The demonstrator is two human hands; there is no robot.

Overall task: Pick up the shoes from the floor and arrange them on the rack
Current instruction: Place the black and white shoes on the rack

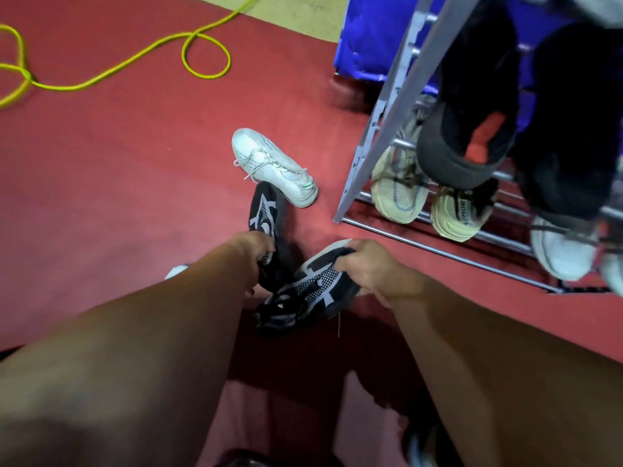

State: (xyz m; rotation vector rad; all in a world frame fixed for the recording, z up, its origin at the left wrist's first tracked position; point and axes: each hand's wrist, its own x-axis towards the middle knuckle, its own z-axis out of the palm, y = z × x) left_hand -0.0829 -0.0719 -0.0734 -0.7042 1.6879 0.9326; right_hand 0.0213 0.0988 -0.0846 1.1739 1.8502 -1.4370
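Hands both closed on a black-and-white knit pair: left hand (257,254) grips the heel end of the left black shoe (264,214), whose toe points away toward the white sneaker (273,166); right hand (365,264) pinches the upper edge of the right black shoe (310,291). Both shoes sit low, at or just off the red floor (118,163); can't tell whether they're fully lifted.

Step in hand looks like pickup of the pair, rack (397,106) next, off to the right. Advice: firm up the right grip first, since it's on soft knit and the shoe hangs twisted with a loose lace trailing below. Lift both clear of the white sneaker, which touches or overlaps the left shoe's toe. Swing right, keep the soles down, and mind the rack's slanted side frame.

Lower tier already holds beige sneakers (394,193); dark shoes (472,129) sit higher up. A free slot isn't clear from this angle.

Shoes: dark mesh uppers, white stripe pattern, pale sole edge, floppy. A yellow cord (141,55) lies well away on the floor.
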